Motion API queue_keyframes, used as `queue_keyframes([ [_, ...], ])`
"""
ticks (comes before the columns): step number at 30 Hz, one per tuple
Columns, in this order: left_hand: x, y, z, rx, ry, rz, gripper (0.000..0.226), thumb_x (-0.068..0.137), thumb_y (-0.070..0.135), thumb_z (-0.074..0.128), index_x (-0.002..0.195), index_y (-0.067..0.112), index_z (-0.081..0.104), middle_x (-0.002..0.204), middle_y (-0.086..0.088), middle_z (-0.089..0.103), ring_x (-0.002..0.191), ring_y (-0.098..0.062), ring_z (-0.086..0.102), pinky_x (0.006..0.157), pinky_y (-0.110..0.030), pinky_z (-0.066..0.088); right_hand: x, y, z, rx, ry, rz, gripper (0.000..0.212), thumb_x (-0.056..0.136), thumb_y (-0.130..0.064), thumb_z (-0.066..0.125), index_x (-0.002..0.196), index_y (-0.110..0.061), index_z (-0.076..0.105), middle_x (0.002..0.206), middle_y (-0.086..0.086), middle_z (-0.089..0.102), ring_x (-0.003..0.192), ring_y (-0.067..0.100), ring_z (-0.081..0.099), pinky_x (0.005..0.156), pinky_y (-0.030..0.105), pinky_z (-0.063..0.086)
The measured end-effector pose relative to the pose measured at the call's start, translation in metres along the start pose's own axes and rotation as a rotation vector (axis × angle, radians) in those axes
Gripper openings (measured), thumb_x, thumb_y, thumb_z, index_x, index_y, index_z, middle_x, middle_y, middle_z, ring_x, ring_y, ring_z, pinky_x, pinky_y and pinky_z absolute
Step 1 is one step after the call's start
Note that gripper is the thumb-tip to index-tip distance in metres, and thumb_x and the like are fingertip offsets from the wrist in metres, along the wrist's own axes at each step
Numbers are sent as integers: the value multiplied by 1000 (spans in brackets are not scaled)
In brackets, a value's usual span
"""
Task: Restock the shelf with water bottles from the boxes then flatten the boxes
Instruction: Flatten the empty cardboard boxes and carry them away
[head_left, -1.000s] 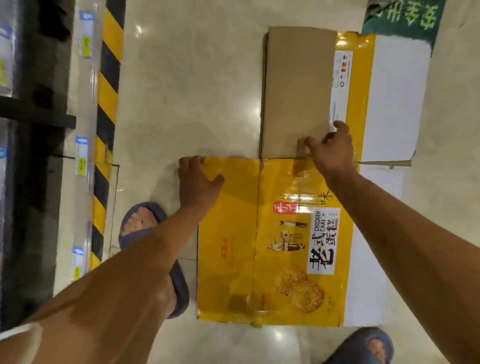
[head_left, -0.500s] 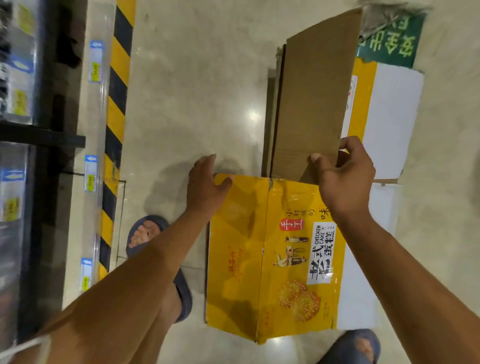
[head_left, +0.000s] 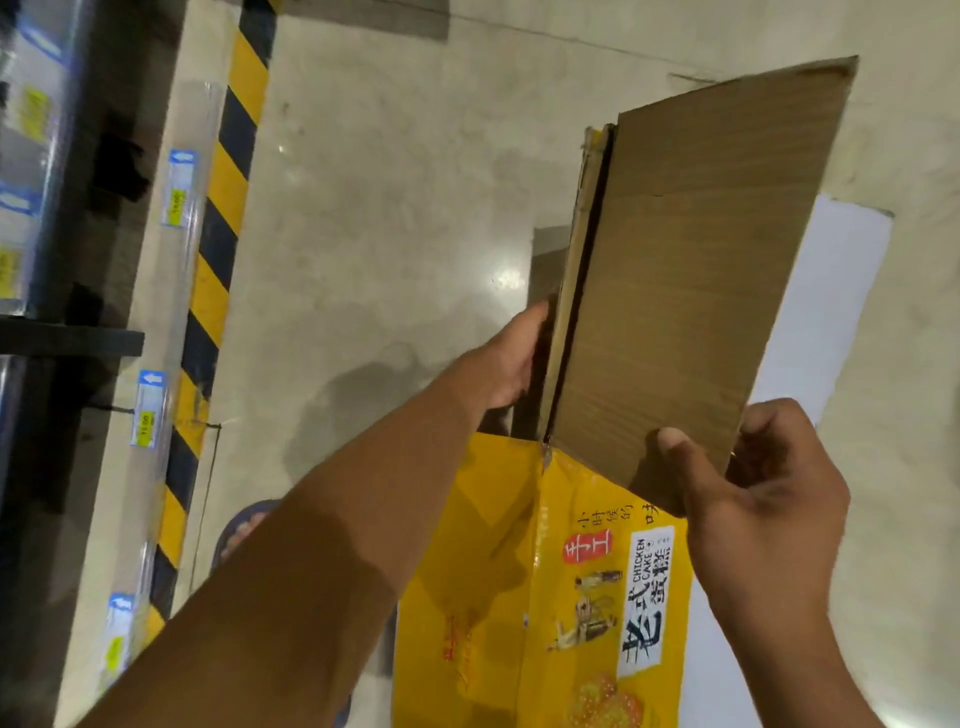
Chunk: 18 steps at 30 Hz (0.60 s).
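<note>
The right hand (head_left: 763, 499) is clamped on the near corner of a brown cardboard flap (head_left: 691, 291), thumb pressed flat on its inner face and fingers curled behind the edge. The left hand (head_left: 511, 364) reaches in from about eight o'clock with the forearm stretched long across the view, its fingers wrapped round the left edge of the box (head_left: 571, 597), gripping the narrow side flap where it meets the brown one. The box itself is a flattened yellow carton, glossy, printed with "CHICKEN CAKE", Chinese characters, small figures and a picture of round cakes near its bottom edge; a white panel shows along its right side toward three o'clock. The brown flap stands tilted up from the yellow panel, rising toward one o'clock, its plain corrugated inside facing the person. The carton sits between the two arms, over the pale polished floor (head_left: 395, 208). A sandalled foot (head_left: 249, 530) peeks out under the left forearm at seven o'clock. Along nine o'clock runs a yellow-and-black hazard stripe (head_left: 218, 260), and beyond it the shelf (head_left: 72, 343) with blurred price tags.
</note>
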<state>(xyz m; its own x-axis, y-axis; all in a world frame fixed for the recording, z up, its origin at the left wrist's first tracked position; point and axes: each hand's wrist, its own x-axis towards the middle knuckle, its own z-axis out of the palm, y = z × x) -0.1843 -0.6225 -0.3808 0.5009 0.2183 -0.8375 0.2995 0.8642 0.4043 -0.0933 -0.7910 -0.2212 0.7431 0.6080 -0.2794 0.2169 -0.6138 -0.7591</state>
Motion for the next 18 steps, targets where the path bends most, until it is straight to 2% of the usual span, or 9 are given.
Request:
queue_keyframes([
  [3, 6, -4, 16, 0, -41, -42, 56, 101, 58, 45, 110, 10, 71, 113, -22, 72, 100, -31, 67, 106, -48, 50, -3, 1, -14, 61, 22, 16, 37, 83, -8, 84, 81, -22, 50, 66, 5, 52, 60, 20, 42, 59, 42, 42],
  [6, -1, -7, 29, -69, -136, -110, 42, 99, 46, 53, 90, 10, 72, 87, -10, 72, 81, -26, 69, 85, -35, 57, -9, -2, -41, 118, 97, 15, 40, 81, -10, 86, 77, -35, 54, 64, -5, 53, 62, 30, 50, 61, 47, 51],
  [8, -9, -6, 35, -68, -148, -129, 34, 100, 36, 55, 79, 13, 70, 74, -4, 71, 61, -16, 65, 55, -21, 52, -17, -1, -63, 153, 164, 48, 33, 73, -42, 91, 82, -43, 59, 72, -11, 57, 69, 29, 54, 66, 53, 54],
  [9, -12, -4, 35, -66, -137, -104, 29, 101, 32, 58, 81, 15, 70, 76, -2, 72, 60, -13, 64, 51, -18, 50, -20, 3, -74, 144, 206, 97, 43, 63, -61, 91, 86, -41, 61, 76, -11, 60, 71, 26, 57, 66, 51, 57],
  [11, -19, 1, 32, -52, -92, 35, 16, 96, 27, 69, 106, 15, 70, 95, -1, 75, 85, -14, 71, 79, -23, 55, -27, 13, -98, 104, 293, 180, 62, 53, -74, 90, 93, -36, 64, 81, -1, 63, 70, 21, 61, 63, 52, 61],
  [12, -25, 4, 27, -34, -32, 118, 31, 92, 24, 74, 119, 12, 67, 104, -1, 76, 97, -16, 71, 88, -28, 54, -28, 9, -103, 66, 319, 197, 53, 58, -70, 90, 93, -39, 64, 82, 5, 61, 70, 20, 61, 65, 51, 60],
  [14, -45, 11, 13, -37, 82, 229, 46, 89, 17, 79, 130, 7, 62, 112, -5, 77, 102, -21, 74, 89, -34, 57, -29, -14, -102, 18, 333, 178, 31, 73, -41, 89, 85, -40, 61, 77, 3, 55, 70, 21, 57, 67, 46, 55],
  [16, -69, 19, 0, -31, 172, 323, 37, 88, 13, 79, 122, 8, 64, 112, -10, 77, 103, -27, 74, 88, -39, 59, -26, -33, -94, -20, 273, 115, 33, 82, -13, 86, 82, -26, 55, 73, 5, 53, 68, 21, 53, 67, 46, 52],
  [18, -88, 25, -10, -6, 251, 405, 22, 87, 9, 80, 104, 12, 66, 104, -12, 78, 94, -28, 75, 83, -41, 60, -20, -42, -77, -41, 230, 79, 30, 86, -4, 81, 84, -14, 53, 74, 1, 59, 63, 5, 54, 63, 29, 51],
])
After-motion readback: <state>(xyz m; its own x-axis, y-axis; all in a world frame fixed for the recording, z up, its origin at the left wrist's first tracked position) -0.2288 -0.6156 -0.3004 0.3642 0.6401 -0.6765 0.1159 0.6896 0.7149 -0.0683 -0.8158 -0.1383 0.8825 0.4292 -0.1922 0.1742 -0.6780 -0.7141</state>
